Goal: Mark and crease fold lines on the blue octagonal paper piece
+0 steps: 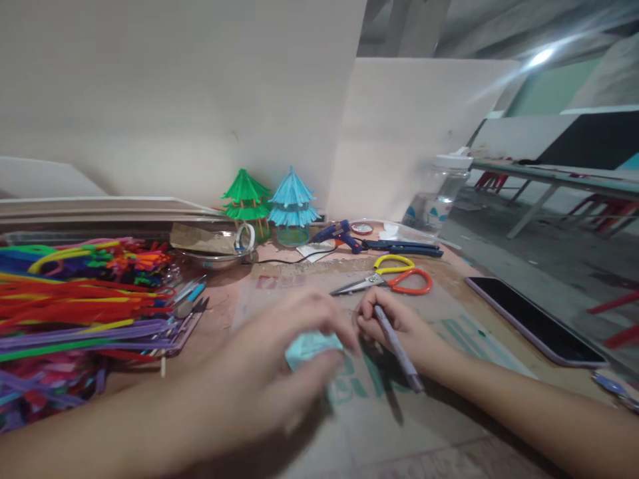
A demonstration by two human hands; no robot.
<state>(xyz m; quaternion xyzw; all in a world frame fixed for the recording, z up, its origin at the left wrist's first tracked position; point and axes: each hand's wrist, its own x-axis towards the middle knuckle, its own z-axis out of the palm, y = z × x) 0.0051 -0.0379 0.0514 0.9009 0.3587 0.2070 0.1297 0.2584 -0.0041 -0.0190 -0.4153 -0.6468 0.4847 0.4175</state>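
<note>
At the tabletop's front edge, your left hand (272,372), grip unclear, covers blue paper (309,347); right hand (399,324) holds a pen (399,351); two paper models (292,199) stand finished.

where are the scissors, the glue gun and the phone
scissors (382,280), head view, on the joint where the blades meet the handles
glue gun (342,233), head view, on its blue body
phone (536,320), head view, on the middle of its dark screen
</note>
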